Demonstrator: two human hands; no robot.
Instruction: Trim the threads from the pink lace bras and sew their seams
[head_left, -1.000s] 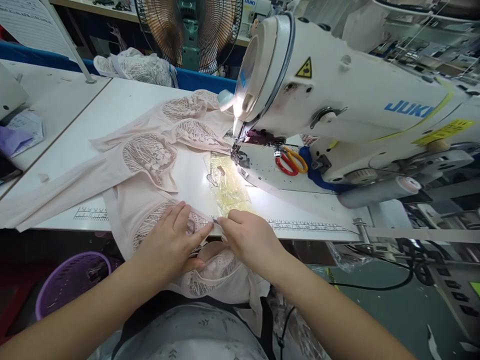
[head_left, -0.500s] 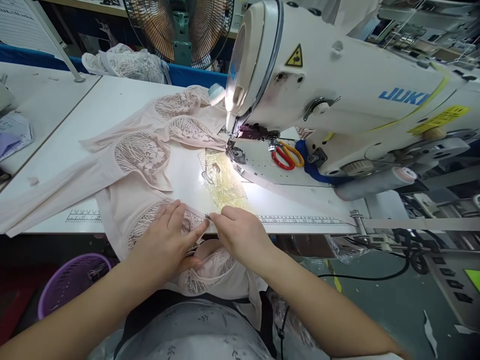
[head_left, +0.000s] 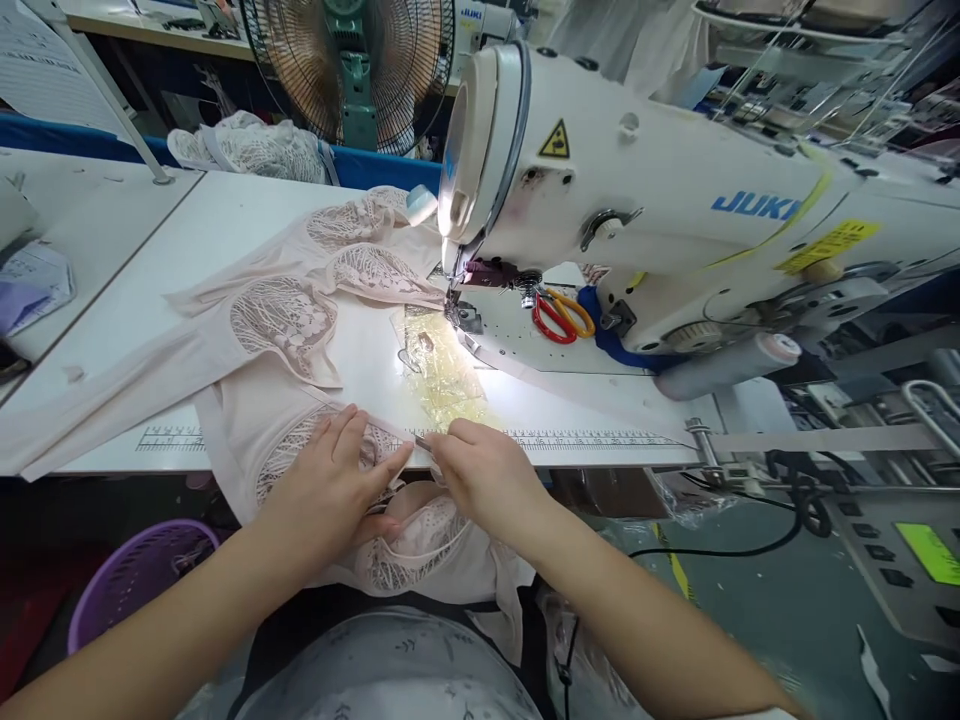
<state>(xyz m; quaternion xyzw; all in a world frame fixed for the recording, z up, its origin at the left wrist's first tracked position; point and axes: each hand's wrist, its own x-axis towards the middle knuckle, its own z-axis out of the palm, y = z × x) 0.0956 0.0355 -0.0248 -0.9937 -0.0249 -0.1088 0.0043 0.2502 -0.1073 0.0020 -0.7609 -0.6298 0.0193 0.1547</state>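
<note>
My left hand [head_left: 330,490] lies over a pale beige lace bra [head_left: 289,465] at the table's front edge, gripping its cloth with index finger and thumb on either side of a fold. Close by, my right hand [head_left: 487,470] is closed round a small metal-tipped tool [head_left: 422,441]; its tip touches or nearly touches the bra's edge by my left index finger, and the rest is hidden in the fist. More of the garment, a lace cup [head_left: 412,550], hangs below the edge over my lap. Joined beige lace pieces [head_left: 285,320] spread leftward and run up to the sewing machine's presser foot [head_left: 457,310].
A white sewing machine [head_left: 637,190] stands at right, with red and orange-handled scissors [head_left: 559,318] on its bed. Yellowish clear film [head_left: 446,375] lies before the foot. A fan [head_left: 352,80] and white lace bundle [head_left: 255,150] are behind; a purple basket [head_left: 142,570] stands below left.
The view has shifted slightly, so the machine sits further left and lower. Both hands stay nearly in place; slightly more of the metal tip shows beside my right hand.
</note>
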